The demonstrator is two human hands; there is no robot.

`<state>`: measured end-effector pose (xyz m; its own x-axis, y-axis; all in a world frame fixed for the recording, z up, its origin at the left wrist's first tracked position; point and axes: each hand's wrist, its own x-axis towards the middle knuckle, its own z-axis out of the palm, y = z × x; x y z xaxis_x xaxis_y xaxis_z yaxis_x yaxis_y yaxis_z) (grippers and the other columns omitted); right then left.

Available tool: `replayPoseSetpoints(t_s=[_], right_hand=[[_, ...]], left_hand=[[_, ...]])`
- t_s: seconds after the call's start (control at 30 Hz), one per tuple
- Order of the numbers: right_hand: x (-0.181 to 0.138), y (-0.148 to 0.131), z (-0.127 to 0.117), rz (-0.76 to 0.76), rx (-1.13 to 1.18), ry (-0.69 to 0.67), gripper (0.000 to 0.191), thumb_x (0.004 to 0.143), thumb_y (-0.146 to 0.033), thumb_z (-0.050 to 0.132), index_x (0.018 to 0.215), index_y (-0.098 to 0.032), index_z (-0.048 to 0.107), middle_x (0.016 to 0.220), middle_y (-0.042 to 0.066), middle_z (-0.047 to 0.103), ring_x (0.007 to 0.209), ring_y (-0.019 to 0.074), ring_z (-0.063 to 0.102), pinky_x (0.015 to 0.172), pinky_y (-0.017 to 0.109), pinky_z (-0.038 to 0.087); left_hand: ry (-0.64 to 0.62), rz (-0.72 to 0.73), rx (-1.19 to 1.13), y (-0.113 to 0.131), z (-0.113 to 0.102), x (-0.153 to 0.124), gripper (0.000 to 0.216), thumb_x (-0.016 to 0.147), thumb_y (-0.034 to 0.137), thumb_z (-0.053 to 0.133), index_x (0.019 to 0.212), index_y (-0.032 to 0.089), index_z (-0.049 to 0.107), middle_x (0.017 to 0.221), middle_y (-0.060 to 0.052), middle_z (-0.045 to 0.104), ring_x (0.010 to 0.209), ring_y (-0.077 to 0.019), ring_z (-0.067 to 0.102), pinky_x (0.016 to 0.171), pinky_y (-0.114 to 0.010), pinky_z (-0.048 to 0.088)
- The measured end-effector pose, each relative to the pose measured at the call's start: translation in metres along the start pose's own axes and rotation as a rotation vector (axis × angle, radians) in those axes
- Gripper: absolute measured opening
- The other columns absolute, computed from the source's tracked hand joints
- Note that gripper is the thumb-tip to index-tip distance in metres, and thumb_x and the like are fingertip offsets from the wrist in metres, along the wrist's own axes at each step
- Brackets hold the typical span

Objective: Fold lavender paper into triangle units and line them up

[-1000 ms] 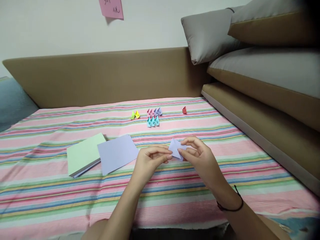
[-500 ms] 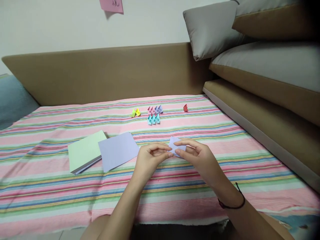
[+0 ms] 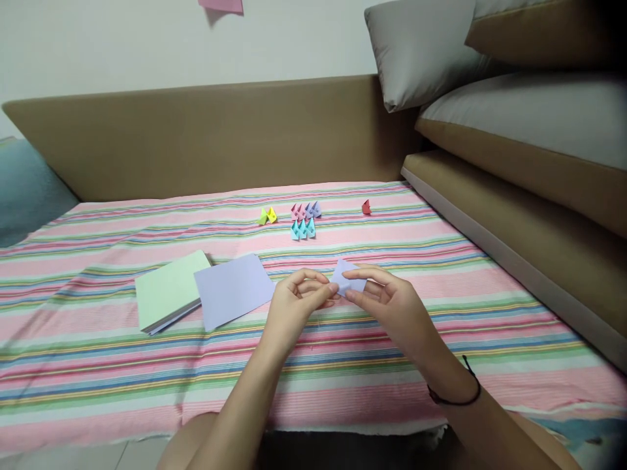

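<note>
A small folded piece of lilac paper is held between my two hands above the striped cloth. My left hand pinches its left lower corner, thumb on top. My right hand grips its right side between thumb and fingers, and wears a black cord bracelet at the wrist. To the left of my left hand lies a flat lilac sheet. Its left edge is close to a stack of paper with a pale green sheet on top.
Small folded paper pieces stand farther back: yellow ones, pink ones, lilac ones, turquoise ones and a red one. Sofa cushions are piled at the right. A brown backrest runs behind the striped cloth.
The folded lilac paper has turned slightly, with one corner now pointing up. My left thumb has moved up onto it, and the whole view has shifted a little.
</note>
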<state>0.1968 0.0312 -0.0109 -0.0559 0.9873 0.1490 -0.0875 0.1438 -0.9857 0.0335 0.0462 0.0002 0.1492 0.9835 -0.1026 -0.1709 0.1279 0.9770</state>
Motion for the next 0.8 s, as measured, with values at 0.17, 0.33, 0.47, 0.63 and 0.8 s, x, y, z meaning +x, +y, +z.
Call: replayPoseSetpoints(t_s=[0.17, 0.33, 0.47, 0.63, 0.8], right_hand=[[-0.001, -0.002, 0.003, -0.015, 0.029, -0.046, 0.037, 0.075, -0.026, 0.07, 0.11, -0.024, 0.06, 0.124, 0.008, 0.059, 0.109, 0.0241, 0.062, 0.088, 0.035, 0.056], [0.0, -0.003, 0.004, 0.008, 0.09, 0.076, 0.063, 0.072, -0.024, 0.073, 0.126, -0.027, 0.042, 0.126, 0.01, 0.058, 0.093, 0.0203, 0.068, 0.079, 0.032, 0.057], [0.0, -0.005, 0.001, 0.044, 0.042, 0.012, 0.06, 0.077, -0.026, 0.07, 0.128, -0.026, 0.038, 0.094, 0.005, 0.071, 0.081, 0.0194, 0.07, 0.076, 0.033, 0.056], [-0.001, -0.005, -0.001, 0.039, -0.046, -0.004, 0.051, 0.079, -0.029, 0.067, 0.125, -0.024, 0.044, 0.095, 0.005, 0.071, 0.081, 0.0187, 0.068, 0.075, 0.033, 0.055], [0.002, -0.004, 0.001, 0.088, 0.096, 0.074, 0.052, 0.071, -0.031, 0.075, 0.116, -0.021, 0.05, 0.111, 0.009, 0.066, 0.085, 0.0178, 0.067, 0.077, 0.032, 0.055]], left_hand=[[-0.005, -0.022, -0.006, -0.006, 0.001, 0.003, 0.038, 0.057, 0.027, 0.084, 0.081, 0.016, 0.055, 0.062, 0.003, 0.066, 0.059, -0.0114, 0.064, 0.062, -0.022, 0.051], [-0.051, -0.037, -0.024, -0.007, 0.003, 0.002, 0.041, 0.061, 0.028, 0.081, 0.094, 0.016, 0.059, 0.069, 0.002, 0.067, 0.064, -0.012, 0.065, 0.067, -0.025, 0.052], [-0.113, -0.017, 0.066, -0.006, 0.004, 0.0, 0.052, 0.063, 0.026, 0.08, 0.107, 0.017, 0.054, 0.076, -0.001, 0.068, 0.07, -0.0147, 0.066, 0.068, -0.027, 0.053], [-0.121, 0.129, 0.104, -0.006, 0.007, -0.002, 0.054, 0.07, 0.024, 0.075, 0.116, 0.021, 0.046, 0.082, 0.0, 0.065, 0.074, -0.0133, 0.064, 0.067, -0.024, 0.052], [-0.052, 0.17, 0.04, -0.005, 0.011, -0.003, 0.042, 0.073, 0.025, 0.072, 0.107, 0.021, 0.047, 0.08, 0.0, 0.064, 0.068, -0.0122, 0.063, 0.063, -0.024, 0.054]])
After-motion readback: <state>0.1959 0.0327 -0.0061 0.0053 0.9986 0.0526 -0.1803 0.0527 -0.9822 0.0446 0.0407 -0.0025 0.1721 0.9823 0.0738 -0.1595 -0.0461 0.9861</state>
